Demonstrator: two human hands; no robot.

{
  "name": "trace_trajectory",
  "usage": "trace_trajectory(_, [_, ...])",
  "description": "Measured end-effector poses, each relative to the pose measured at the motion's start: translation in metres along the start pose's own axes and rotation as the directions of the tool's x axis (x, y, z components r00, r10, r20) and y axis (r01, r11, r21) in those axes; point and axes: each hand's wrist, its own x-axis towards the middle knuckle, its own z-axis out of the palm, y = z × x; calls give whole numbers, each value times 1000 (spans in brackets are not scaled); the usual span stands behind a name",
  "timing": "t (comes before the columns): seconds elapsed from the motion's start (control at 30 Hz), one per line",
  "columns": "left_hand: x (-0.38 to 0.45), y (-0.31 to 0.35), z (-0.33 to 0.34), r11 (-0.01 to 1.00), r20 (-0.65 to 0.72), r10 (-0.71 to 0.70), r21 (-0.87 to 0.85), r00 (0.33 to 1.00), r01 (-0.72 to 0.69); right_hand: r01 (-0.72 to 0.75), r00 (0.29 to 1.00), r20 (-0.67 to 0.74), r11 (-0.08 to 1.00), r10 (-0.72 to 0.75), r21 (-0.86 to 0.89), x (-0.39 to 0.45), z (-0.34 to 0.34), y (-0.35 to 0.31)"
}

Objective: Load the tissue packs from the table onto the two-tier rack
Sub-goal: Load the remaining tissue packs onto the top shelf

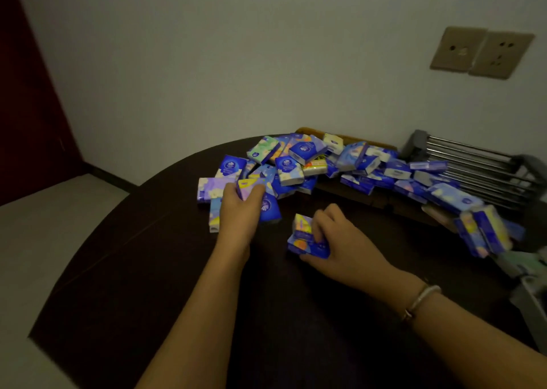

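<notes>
Table is dark and round, near a grey wall with sockets. I see my left hand gripping one tissue pack at the pile; my right hand holds a small stack. Rack stands right.

- A dark round table fills the lower middle of the view, its curved edge running from lower left up toward the wall.
- A pale grey wall stands behind the table.
- Two beige socket plates sit side by side on the wall at upper right, touching each other.
- A dark red door runs along the left edge.
- A light floor shows left of the table.
- A thin pale bracelet circles the wrist at lower right.
- A brown wooden chair back shows behind the table's far edge.
</notes>
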Motion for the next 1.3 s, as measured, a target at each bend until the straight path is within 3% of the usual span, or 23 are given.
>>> trace_trajectory(0.1, [-21, 0, 15, 979, 142, -26, -198, 989, 54, -111, 993, 44, 992, 108, 63, -20, -14, 4])
trace_trajectory(0.23, [-46, -9, 24, 977, 91, -21, -210, 996, 40, -202, 977, 87, 975, 195, 88, -52, -28, 8])
trace_trajectory(0.4, [-87, -17, 33, 916, 158, -154, -346, 975, 201, -313, 947, 4, 922, 320, 227, -89, -45, -2])
trace_trajectory(0.57, [-140, -30, 48, 926, 188, -255, -234, 949, 295, -253, 967, -17, 962, 252, -103, -125, -50, -11])
trace_trajectory(0.63, [-157, -26, 48, 915, 240, -271, -236, 932, 327, -265, 963, 16, 956, 269, -124, -136, -52, -10])
trace_trajectory(0.67, [-166, -22, 49, 920, 276, -268, -212, 923, 330, -294, 956, 5, 954, 295, -54, -141, -55, -11])
trace_trajectory(0.77, [-188, -5, 55, 948, 388, -206, -150, 898, 282, -329, 916, -127, 894, 380, 305, -152, -75, -20])
trace_trajectory(0.87, [-210, 27, 70, 967, 493, -84, -170, 866, 191, -166, 888, -311, 867, 339, 471, -163, -114, -42])
trace_trajectory(1.1, [-266, 123, 133, 948, 504, 318, -180, 803, -262, 67, 789, -560, 870, 253, 488, -193, -226, -81])
trace_trajectory(1.17, [-284, 157, 150, 940, 601, 340, -229, 723, -252, 94, 744, -618, 877, 253, 472, -200, -257, -83])
trace_trajectory(1.23, [-304, 189, 162, 955, 727, 286, -268, 625, -125, 76, 714, -641, 878, 283, 472, -208, -285, -80])
trace_trajectory(1.3, [-323, 210, 175, 963, 788, 262, -248, 557, -102, 40, 716, -607, 849, 344, 527, -219, -310, -74])
